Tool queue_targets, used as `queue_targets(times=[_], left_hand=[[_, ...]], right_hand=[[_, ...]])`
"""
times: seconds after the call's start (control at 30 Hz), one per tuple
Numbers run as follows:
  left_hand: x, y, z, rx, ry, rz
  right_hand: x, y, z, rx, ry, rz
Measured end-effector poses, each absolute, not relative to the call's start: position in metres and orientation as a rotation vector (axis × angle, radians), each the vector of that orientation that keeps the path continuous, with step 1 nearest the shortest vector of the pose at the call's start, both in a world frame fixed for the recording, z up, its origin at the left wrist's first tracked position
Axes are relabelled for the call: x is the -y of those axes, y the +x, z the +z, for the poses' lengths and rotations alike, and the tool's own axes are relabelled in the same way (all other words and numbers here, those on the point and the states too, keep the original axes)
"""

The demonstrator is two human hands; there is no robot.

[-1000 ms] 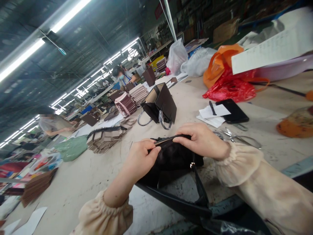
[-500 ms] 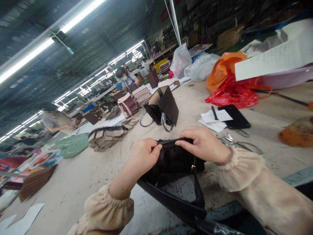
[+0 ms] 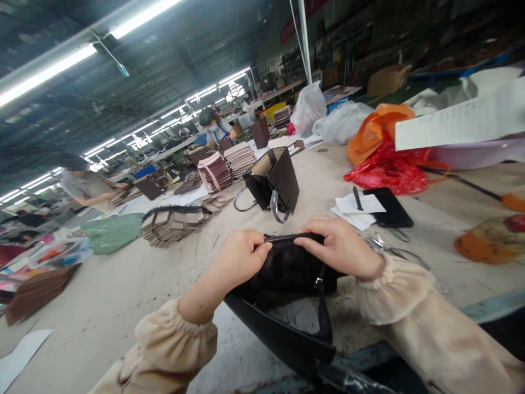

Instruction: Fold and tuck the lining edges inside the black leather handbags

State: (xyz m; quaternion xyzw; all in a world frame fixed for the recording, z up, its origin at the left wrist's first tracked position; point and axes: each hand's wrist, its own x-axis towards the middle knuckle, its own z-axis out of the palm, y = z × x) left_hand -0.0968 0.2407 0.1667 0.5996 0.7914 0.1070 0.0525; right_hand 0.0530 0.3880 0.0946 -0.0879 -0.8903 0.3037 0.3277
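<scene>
Close in front of me, a person in cream sleeves (image 3: pixel 394 290) with gathered cuffs works at the near edge of a broad table (image 3: pixel 135 306). Both hands are on a black handbag (image 3: pixel 293 271), which lies partly on the table between the forearms, its nearer part by the table's edge. The left hand (image 3: pixel 241 257) pinches the bag's upper rim, thumb against fingers; the right hand (image 3: pixel 338 246) grips the same rim a little further along, thumb on the near side. A short stretch of the edge runs bare between the two grasps. Under the right hand, a strap with a small metal buckle (image 3: pixel 319 282) hangs down.

Just beyond the hands stands a dark brown handbag (image 3: pixel 287 180), its looped handles (image 3: pixel 279 210) wrapped in clear plastic. Near the right wrist I see scissors (image 3: pixel 381 243), and past them white papers (image 3: pixel 348 213) with a black pen (image 3: pixel 357 198) on top, touching a flat black device (image 3: pixel 389 207). Further over, a red plastic bag (image 3: pixel 388 172) sits against an orange bag (image 3: pixel 363 139). Off past the left hand are a pile of brownish pieces (image 3: pixel 170 230) and a green plastic bag (image 3: pixel 110 232); beyond them, a co-worker (image 3: pixel 86 186) reaches over the work.
</scene>
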Motion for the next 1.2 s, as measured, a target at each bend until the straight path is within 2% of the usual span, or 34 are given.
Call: queue_targets(times=[0.6, 0.87, 1.2], left_hand=[[-0.247, -0.095, 0.165, -2.534, 1.734, 0.255], [-0.242, -0.094, 0.164, -2.514, 1.719, 0.319], [-0.232, -0.09, 0.162, -2.485, 1.749, 0.346]], right_hand=[[-0.388, 0.053, 0.095, 2.34, -0.208, 0.763], [-0.376, 0.06, 0.108, 2.459, -0.31, 0.533], [-0.359, 0.05, 0.113, 2.503, -0.304, 0.419]])
